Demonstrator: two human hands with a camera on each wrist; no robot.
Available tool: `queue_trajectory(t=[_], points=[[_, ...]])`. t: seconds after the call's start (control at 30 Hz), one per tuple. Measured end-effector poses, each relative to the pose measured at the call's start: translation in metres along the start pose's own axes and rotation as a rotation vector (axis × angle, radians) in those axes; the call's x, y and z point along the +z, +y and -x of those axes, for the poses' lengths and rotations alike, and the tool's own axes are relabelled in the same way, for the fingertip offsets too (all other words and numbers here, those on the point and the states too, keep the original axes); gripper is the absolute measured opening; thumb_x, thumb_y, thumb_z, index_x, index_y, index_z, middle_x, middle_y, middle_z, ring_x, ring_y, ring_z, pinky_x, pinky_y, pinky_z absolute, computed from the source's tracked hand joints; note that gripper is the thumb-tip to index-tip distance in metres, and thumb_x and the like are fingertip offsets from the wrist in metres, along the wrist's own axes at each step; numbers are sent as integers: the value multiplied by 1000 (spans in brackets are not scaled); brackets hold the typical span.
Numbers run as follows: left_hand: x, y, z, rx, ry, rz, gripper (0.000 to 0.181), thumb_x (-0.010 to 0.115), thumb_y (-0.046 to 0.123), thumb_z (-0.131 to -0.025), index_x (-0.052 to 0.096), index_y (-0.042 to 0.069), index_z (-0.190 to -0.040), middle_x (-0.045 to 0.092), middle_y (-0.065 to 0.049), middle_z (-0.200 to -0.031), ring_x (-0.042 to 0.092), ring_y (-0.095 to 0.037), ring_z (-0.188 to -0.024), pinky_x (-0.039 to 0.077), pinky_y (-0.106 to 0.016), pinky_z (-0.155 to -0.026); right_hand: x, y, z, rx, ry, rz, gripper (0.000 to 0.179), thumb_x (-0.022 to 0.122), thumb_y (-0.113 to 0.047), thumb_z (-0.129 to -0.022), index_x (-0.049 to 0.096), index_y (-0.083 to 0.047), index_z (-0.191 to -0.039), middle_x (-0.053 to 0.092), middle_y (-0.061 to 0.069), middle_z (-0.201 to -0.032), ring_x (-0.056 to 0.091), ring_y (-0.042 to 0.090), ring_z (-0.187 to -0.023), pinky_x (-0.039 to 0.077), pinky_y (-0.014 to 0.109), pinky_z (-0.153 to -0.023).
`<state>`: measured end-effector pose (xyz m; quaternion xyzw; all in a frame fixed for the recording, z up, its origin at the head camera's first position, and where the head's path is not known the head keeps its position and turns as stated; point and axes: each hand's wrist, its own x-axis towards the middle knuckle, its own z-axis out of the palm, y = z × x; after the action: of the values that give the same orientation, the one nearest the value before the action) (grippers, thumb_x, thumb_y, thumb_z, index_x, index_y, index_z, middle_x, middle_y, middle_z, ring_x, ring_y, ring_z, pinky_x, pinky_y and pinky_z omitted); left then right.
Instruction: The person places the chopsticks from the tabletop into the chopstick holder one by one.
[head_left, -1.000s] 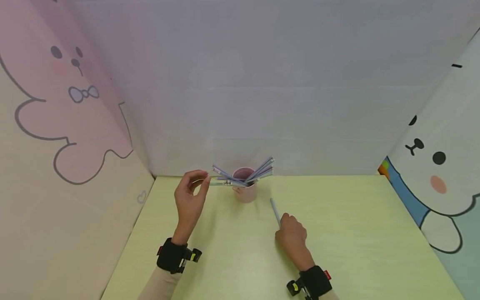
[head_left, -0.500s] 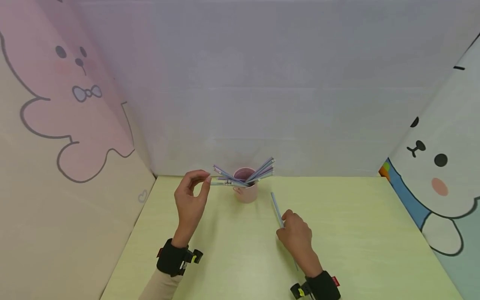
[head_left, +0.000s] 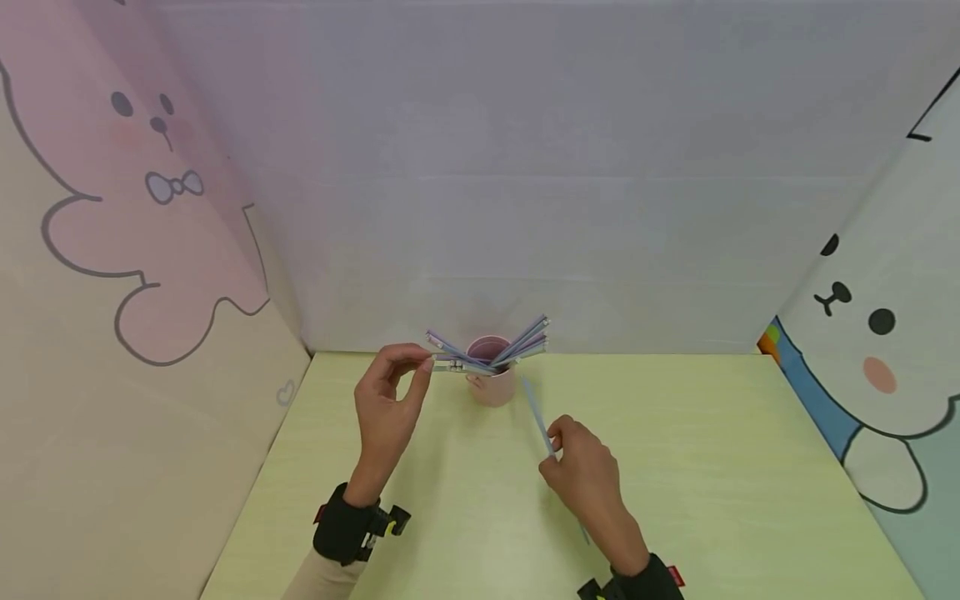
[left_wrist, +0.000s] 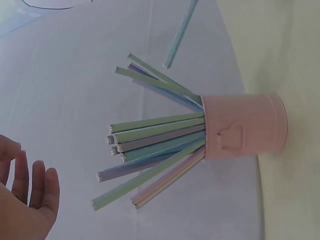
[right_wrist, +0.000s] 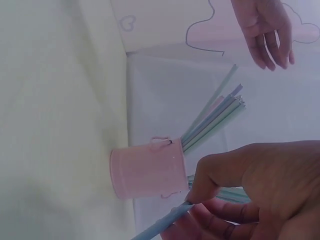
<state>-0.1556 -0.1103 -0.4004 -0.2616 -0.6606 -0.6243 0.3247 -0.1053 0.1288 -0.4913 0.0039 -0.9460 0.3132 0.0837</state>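
A pink bucket-like cup [head_left: 491, 392] stands upright at the back of the table, seen also as the pink cup [left_wrist: 245, 125] in the left wrist view. From its mouth fan several thin pastel sticks [left_wrist: 155, 131] in green, blue and purple, with pale speckled ends. My right hand [head_left: 585, 471] pinches a slim light-blue stick [head_left: 536, 412] between thumb and fingers; its far end slants toward the cup's right side. My left hand [head_left: 393, 396] hovers left of the cup, its relaxed fingers near the stick tips. In the left wrist view, the left hand [left_wrist: 27, 200] holds nothing and is apart from the sticks.
The pale yellow-green table [head_left: 690, 467] reaches back to a whitish wall sheet [head_left: 570, 183]. Side panels with a pink cartoon bear [head_left: 180, 242] and a white cartoon animal [head_left: 900, 333] close it in at left and right.
The right hand has shifted with the blue stick, whose far end now lies closer to the cup. The left hand has moved slightly right, nearer the sticks in the cup.
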Motion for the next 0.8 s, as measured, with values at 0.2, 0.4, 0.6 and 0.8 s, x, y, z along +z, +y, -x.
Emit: queue_trajectory(t=[0.2, 0.4, 0.6, 0.8], points=[[9, 3, 6, -54, -44, 18, 22, 61, -29, -79, 59, -21, -99, 60, -33, -93, 62, -31, -85, 56, -23, -82, -8, -12, 2, -50, 42, -15, 27, 69, -3, -72, 63, -11, -97, 62, -3, -81, 52, 9, -54, 40, 25, -40], [21, 5, 16, -85, -105, 28, 24, 62, -28, -79, 60, -18, -101, 61, -30, -94, 61, -34, -86, 56, -25, -82, -16, -26, 5, -123, 77, -93, 30, 70, -4, -71, 64, -13, -99, 65, -6, -82, 61, 9, -62, 46, 26, -46], [29, 6, 21, -148, -164, 97, 30, 63, -27, -80, 56, -20, -108, 59, -33, -98, 61, -39, -88, 58, -27, -82, -18, -37, 6, -228, 105, -169, 32, 70, -6, -71, 63, -17, -100, 64, -10, -84, 62, 6, -67, 51, 23, -51], [33, 10, 23, -207, -182, 159, 33, 62, -25, -82, 53, -20, -114, 59, -32, -100, 63, -39, -90, 60, -30, -79, -18, -44, 6, -335, 77, -248, 33, 69, -5, -74, 62, -17, -104, 62, -9, -87, 61, 4, -70, 58, 19, -51]])
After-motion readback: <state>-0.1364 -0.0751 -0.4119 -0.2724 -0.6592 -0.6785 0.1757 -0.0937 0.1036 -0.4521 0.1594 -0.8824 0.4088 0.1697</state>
